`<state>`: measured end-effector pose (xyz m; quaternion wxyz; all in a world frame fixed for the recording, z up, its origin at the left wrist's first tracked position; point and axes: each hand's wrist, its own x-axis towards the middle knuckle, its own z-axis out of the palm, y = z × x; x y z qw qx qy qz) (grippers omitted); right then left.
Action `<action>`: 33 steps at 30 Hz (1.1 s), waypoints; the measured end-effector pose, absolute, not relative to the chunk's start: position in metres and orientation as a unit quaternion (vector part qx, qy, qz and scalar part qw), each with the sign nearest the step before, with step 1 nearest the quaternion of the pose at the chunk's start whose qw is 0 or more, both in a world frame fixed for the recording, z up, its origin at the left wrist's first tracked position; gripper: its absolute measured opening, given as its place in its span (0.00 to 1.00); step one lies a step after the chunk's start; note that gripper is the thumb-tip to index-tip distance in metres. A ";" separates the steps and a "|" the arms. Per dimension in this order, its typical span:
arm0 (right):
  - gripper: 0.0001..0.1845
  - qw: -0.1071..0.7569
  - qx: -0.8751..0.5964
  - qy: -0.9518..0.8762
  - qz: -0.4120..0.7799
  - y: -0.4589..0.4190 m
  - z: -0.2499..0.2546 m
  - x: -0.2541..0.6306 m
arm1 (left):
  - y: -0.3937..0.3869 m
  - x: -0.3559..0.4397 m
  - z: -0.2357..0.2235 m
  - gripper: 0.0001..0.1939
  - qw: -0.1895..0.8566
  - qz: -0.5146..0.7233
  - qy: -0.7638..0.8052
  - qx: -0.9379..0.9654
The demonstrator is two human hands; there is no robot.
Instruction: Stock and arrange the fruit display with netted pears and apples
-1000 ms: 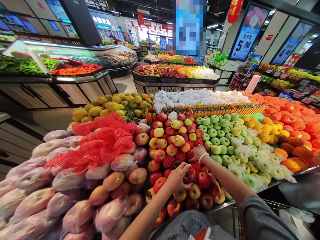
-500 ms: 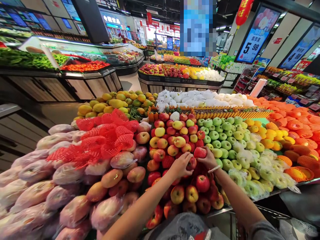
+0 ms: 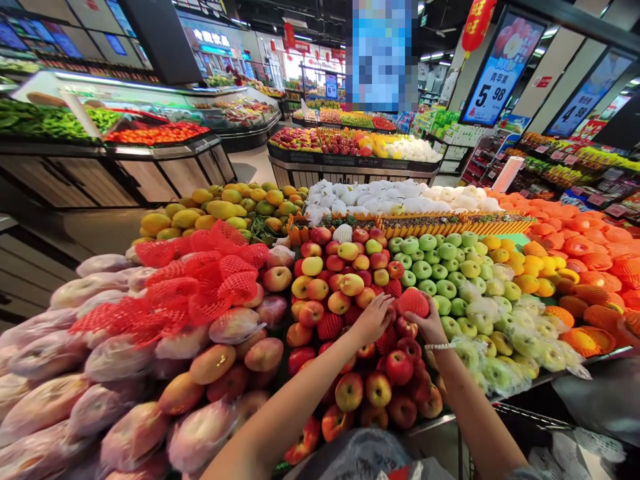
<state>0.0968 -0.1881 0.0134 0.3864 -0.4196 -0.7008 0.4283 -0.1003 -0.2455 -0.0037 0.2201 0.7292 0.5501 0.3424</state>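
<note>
I stand at a heap of red and yellow apples (image 3: 350, 287) on a fruit stand. My right hand (image 3: 425, 321) grips an apple wrapped in a red foam net (image 3: 413, 301), lifted a little above the heap. My left hand (image 3: 373, 319) reaches in beside it, fingers curled over the apples and touching the netted apple's left side. It holds nothing that I can make out. A white bead bracelet (image 3: 440, 346) sits on my right wrist.
Green apples (image 3: 440, 267) lie to the right, then bagged pale fruit (image 3: 520, 333) and oranges in orange nets (image 3: 590, 267). Left are bagged apples (image 3: 100, 373) and loose red nets (image 3: 200, 287). Mangoes (image 3: 220, 207) lie behind. A plastic bag (image 3: 370, 453) hangs below.
My right hand has picked a red-netted apple out of the heap and raised it. My left hand let go of a dark red apple and moved up toward the netted one.
</note>
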 end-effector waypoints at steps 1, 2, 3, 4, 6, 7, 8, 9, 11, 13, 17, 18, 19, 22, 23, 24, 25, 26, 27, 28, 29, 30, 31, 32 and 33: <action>0.40 0.392 -0.412 -0.715 0.406 -0.194 0.020 0.095 | -0.251 -0.100 0.002 0.25 0.244 0.365 0.546 0.714; 0.43 0.394 -0.400 -0.733 0.383 -0.201 0.026 0.093 | -0.257 -0.099 0.008 0.25 0.281 0.395 0.537 0.690; 0.44 0.392 -0.382 -0.753 0.365 -0.207 0.032 0.089 | -0.264 -0.098 0.014 0.25 0.327 0.429 0.524 0.659; 0.44 0.385 -0.362 -0.772 0.353 -0.213 0.038 0.085 | -0.271 -0.096 0.019 0.25 0.372 0.463 0.511 0.622; 0.43 0.371 -0.323 -0.793 0.360 -0.222 0.044 0.075 | -0.285 -0.094 0.026 0.29 0.413 0.520 0.500 0.556; 0.45 0.363 -0.308 -0.791 0.385 -0.225 0.045 0.070 | -0.292 -0.094 0.029 0.31 0.397 0.538 0.511 0.539; 0.47 0.351 -0.296 -0.780 0.425 -0.226 0.045 0.066 | -0.299 -0.094 0.032 0.32 0.367 0.554 0.529 0.528; 0.49 0.334 -0.289 -0.761 0.476 -0.226 0.043 0.061 | -0.306 -0.095 0.034 0.32 0.331 0.566 0.548 0.520; 0.53 0.302 -0.284 -0.704 0.576 -0.225 0.039 0.054 | -0.319 -0.098 0.039 0.30 0.267 0.585 0.576 0.505; 0.55 0.294 -0.286 -0.654 0.636 -0.225 0.035 0.046 | -0.330 -0.101 0.042 0.28 0.222 0.590 0.590 0.504; 0.53 0.300 -0.267 -0.597 0.695 -0.240 0.032 0.031 | -0.347 -0.112 0.042 0.22 0.129 0.576 0.572 0.570; 0.51 0.309 -0.259 -0.578 0.709 -0.246 0.031 0.028 | -0.348 -0.117 0.040 0.22 0.104 0.578 0.563 0.582; 0.49 0.323 -0.254 -0.556 0.722 -0.252 0.030 0.026 | -0.349 -0.123 0.038 0.22 0.079 0.582 0.561 0.584; 0.45 0.360 -0.254 -0.504 0.743 -0.269 0.025 0.027 | -0.343 -0.155 0.039 0.18 -0.001 0.579 0.605 0.547; 0.44 0.368 -0.254 -0.494 0.745 -0.271 0.024 0.029 | -0.339 -0.173 0.044 0.17 -0.034 0.573 0.630 0.523; 0.44 0.377 -0.253 -0.486 0.747 -0.272 0.024 0.031 | -0.336 -0.195 0.051 0.16 -0.068 0.565 0.656 0.496; 0.44 0.387 -0.252 -0.477 0.748 -0.271 0.025 0.035 | -0.333 -0.221 0.061 0.16 -0.109 0.561 0.679 0.461; 0.45 0.397 -0.251 -0.469 0.748 -0.269 0.027 0.039 | -0.330 -0.251 0.072 0.17 -0.146 0.556 0.702 0.420; 0.45 0.404 -0.253 -0.460 0.749 -0.265 0.029 0.043 | -0.329 -0.282 0.083 0.18 -0.175 0.547 0.724 0.381; 0.45 0.410 -0.255 -0.451 0.751 -0.260 0.032 0.049 | -0.329 -0.315 0.094 0.19 -0.200 0.531 0.745 0.350; 0.45 0.415 -0.261 -0.443 0.750 -0.255 0.035 0.054 | -0.331 -0.347 0.104 0.20 -0.211 0.506 0.768 0.331; 0.45 0.421 -0.268 -0.438 0.748 -0.250 0.038 0.061 | -0.333 -0.376 0.112 0.21 -0.211 0.478 0.796 0.306; 0.44 0.428 -0.279 -0.434 0.742 -0.246 0.039 0.067 | -0.336 -0.402 0.117 0.22 -0.196 0.452 0.826 0.275; 0.43 0.437 -0.291 -0.430 0.734 -0.243 0.040 0.074 | -0.340 -0.424 0.119 0.22 -0.161 0.423 0.851 0.267; 0.42 0.445 -0.303 -0.426 0.727 -0.242 0.039 0.080 | -0.344 -0.440 0.120 0.21 -0.129 0.405 0.861 0.279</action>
